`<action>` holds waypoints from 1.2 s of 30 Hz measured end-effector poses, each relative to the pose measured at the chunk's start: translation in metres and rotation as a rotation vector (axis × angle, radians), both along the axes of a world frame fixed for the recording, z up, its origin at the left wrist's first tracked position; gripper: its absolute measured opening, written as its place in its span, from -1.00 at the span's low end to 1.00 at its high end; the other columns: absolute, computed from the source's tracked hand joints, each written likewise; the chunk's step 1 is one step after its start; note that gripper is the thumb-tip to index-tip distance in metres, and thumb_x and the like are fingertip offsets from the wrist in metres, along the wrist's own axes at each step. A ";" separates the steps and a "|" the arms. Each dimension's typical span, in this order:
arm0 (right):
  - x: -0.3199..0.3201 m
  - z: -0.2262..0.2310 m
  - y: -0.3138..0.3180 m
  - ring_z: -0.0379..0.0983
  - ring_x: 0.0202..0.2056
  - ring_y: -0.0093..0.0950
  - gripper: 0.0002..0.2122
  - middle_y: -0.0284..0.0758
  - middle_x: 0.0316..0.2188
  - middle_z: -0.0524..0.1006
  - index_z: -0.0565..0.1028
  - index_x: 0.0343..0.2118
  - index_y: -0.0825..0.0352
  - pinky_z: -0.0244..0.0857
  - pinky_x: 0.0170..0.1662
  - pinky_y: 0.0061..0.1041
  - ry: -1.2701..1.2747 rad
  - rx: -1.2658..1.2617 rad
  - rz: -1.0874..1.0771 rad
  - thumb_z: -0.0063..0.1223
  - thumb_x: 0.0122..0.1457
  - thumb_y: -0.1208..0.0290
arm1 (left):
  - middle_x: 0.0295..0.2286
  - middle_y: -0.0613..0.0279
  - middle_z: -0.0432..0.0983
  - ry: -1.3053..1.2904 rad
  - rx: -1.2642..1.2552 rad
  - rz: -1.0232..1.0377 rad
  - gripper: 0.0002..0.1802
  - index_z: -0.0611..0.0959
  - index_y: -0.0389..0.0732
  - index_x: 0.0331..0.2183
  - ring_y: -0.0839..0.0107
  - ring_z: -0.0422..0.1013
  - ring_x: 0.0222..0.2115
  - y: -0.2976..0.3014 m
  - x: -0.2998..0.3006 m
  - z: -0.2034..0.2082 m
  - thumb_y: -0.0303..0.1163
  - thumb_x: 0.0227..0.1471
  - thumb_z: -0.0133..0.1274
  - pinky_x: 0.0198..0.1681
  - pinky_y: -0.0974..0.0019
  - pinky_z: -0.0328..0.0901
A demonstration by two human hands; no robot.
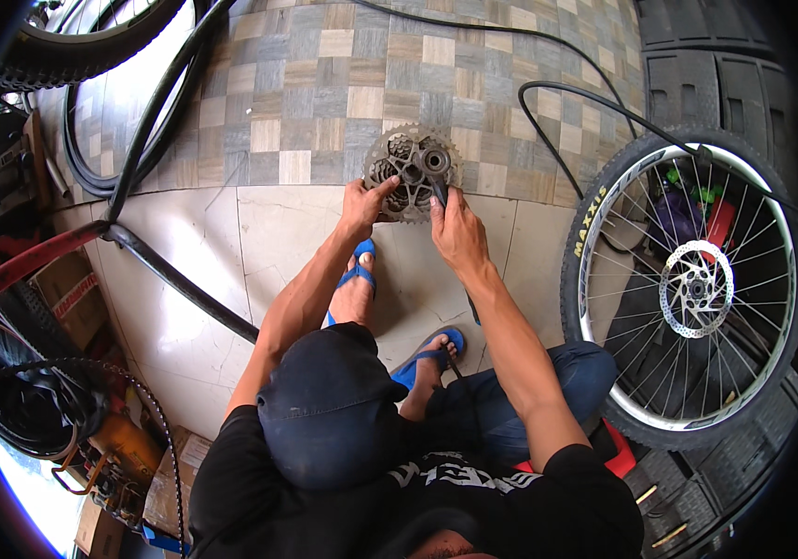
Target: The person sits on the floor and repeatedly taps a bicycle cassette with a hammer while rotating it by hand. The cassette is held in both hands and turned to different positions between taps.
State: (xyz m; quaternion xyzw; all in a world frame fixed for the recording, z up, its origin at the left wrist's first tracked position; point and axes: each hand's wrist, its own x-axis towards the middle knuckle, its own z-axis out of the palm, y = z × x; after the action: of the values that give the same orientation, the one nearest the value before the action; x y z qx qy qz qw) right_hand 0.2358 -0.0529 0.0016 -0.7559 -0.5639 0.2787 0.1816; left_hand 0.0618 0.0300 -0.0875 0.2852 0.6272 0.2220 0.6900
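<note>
I counted one cassette, held up over the tiled floor ahead of the person, with one round part at its upper right; whether they were joined, I couldn't tell. Two blue sandals showed below. One whole wheel with a disc stood to the right, near a black hose; part of a second tyre showed at upper left. A black tube and a red one cut across the left side, and the cap blocked my sight of some floor and a leg. The left hand pinched the cassette's lower left edge, thumb on its face. The right hand was closed around a dark handle, its grip partly hiding it.
</note>
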 end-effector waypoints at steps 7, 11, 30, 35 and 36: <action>0.000 -0.009 -0.004 0.57 -0.35 0.12 -0.68 0.08 -0.23 0.57 0.34 -0.01 0.44 0.48 -0.32 0.04 -0.027 -0.019 0.006 -0.12 0.42 0.22 | -0.50 0.13 0.59 -0.010 -0.006 -0.016 -0.55 0.58 -0.40 -0.38 0.40 0.52 -0.55 0.001 0.001 0.012 -0.24 -0.02 0.45 -0.52 0.29 0.44; 0.002 -0.011 -0.004 0.57 -0.36 0.12 -0.68 0.07 -0.22 0.57 0.33 0.00 0.42 0.48 -0.32 0.05 -0.030 -0.056 0.023 -0.12 0.42 0.23 | -0.48 0.09 0.61 -0.045 -0.018 -0.007 -0.56 0.58 -0.41 -0.38 0.41 0.53 -0.54 0.000 0.000 0.011 -0.24 -0.01 0.44 -0.51 0.31 0.44; -0.002 0.060 0.006 0.57 -0.32 0.10 -0.66 0.09 -0.24 0.57 0.35 0.04 0.47 0.47 -0.32 -0.05 0.027 0.144 -0.061 -0.04 0.40 0.28 | -0.53 0.10 0.61 -0.056 -0.018 0.002 -0.63 0.62 -0.39 -0.46 0.40 0.53 -0.59 0.001 0.001 0.017 -0.27 0.03 0.40 -0.56 0.30 0.43; -0.005 0.054 -0.001 0.59 -0.35 0.05 -0.62 0.07 -0.21 0.58 0.30 0.10 0.48 0.50 -0.38 -0.10 0.072 0.257 -0.026 -0.03 0.40 0.28 | -0.48 0.04 0.65 -0.073 -0.005 -0.009 -0.66 0.66 -0.45 -0.36 0.35 0.56 -0.59 -0.001 -0.001 -0.002 -0.33 0.06 0.36 -0.54 0.26 0.49; -0.007 0.045 0.000 0.59 -0.37 0.07 -0.65 0.10 -0.26 0.59 0.31 0.04 0.48 0.50 -0.39 -0.08 0.048 0.189 -0.028 -0.06 0.40 0.28 | -0.48 0.04 0.65 -0.042 -0.003 -0.024 -0.66 0.67 -0.45 -0.35 0.35 0.56 -0.58 -0.001 -0.001 -0.005 -0.32 0.06 0.37 -0.54 0.27 0.48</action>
State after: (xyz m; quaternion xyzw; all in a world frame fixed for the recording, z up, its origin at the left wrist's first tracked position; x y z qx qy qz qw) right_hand 0.2290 -0.0534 0.0463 -0.7361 -0.5727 0.2398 0.2696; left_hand 0.0608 0.0289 -0.0924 0.2869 0.6095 0.2189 0.7059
